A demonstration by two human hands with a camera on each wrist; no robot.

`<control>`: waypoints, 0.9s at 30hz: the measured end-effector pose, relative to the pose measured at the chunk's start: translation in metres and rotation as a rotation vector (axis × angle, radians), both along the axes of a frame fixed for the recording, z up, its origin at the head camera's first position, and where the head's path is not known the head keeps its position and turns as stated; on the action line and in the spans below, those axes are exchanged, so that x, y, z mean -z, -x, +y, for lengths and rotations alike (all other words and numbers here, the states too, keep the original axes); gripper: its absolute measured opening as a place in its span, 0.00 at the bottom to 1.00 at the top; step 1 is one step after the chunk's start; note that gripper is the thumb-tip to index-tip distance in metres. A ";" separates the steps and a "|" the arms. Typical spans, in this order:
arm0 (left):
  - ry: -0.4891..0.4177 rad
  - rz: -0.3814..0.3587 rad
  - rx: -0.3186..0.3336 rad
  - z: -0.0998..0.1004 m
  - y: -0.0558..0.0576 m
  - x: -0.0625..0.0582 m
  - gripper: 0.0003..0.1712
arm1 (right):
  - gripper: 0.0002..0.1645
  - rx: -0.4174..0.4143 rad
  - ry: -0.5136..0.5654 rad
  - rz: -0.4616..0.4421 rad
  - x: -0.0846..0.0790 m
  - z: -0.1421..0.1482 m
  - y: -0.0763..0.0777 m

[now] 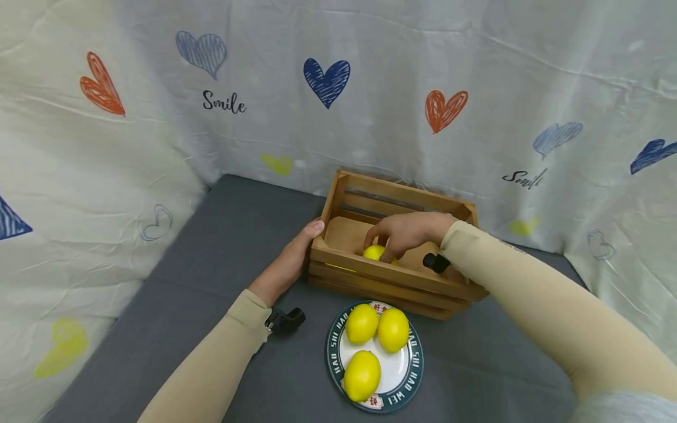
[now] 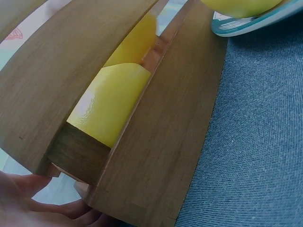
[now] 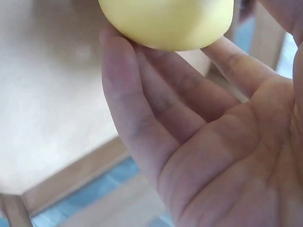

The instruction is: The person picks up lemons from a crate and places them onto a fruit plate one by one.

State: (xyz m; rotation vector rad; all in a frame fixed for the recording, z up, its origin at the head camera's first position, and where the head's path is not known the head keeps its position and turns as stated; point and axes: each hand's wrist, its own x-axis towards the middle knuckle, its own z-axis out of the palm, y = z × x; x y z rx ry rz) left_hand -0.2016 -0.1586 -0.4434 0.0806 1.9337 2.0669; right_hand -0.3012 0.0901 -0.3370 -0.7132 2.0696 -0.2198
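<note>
A slatted wooden crate [image 1: 391, 283] stands at the back of the table. My left hand [image 1: 288, 258] holds its left end, thumb at the top corner, fingers against the end in the left wrist view. Inside the crate, my right hand [image 1: 409, 233] reaches down with its fingertips round a yellow lemon [image 1: 374, 252]. The right wrist view shows that lemon [image 3: 170, 23] at the fingertips. Through the slat gap in the left wrist view, a lemon [image 2: 109, 104] shows with more yellow behind it. In front of the crate, three lemons [image 1: 362, 376] lie on a round plate [image 1: 415, 376].
A dark grey cloth [image 1: 211, 247] covers the table. Behind and at the sides hangs a pale curtain [image 1: 381, 47] printed with hearts. The crate's back stands close to it. Dark straps with camera mounts [image 1: 285, 320] sit on both wrists.
</note>
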 end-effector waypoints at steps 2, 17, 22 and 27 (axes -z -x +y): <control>-0.006 -0.003 -0.005 0.000 0.000 0.000 0.56 | 0.27 0.045 0.028 0.012 -0.010 0.004 -0.003; -0.049 -0.012 0.006 0.000 0.002 0.003 0.56 | 0.32 0.081 0.178 0.215 -0.069 0.057 -0.032; -0.052 -0.009 0.004 0.000 0.002 0.004 0.56 | 0.32 0.114 0.198 0.250 -0.083 0.072 -0.045; -0.048 0.005 0.012 0.001 0.002 0.002 0.55 | 0.32 0.127 0.219 0.292 -0.096 0.085 -0.067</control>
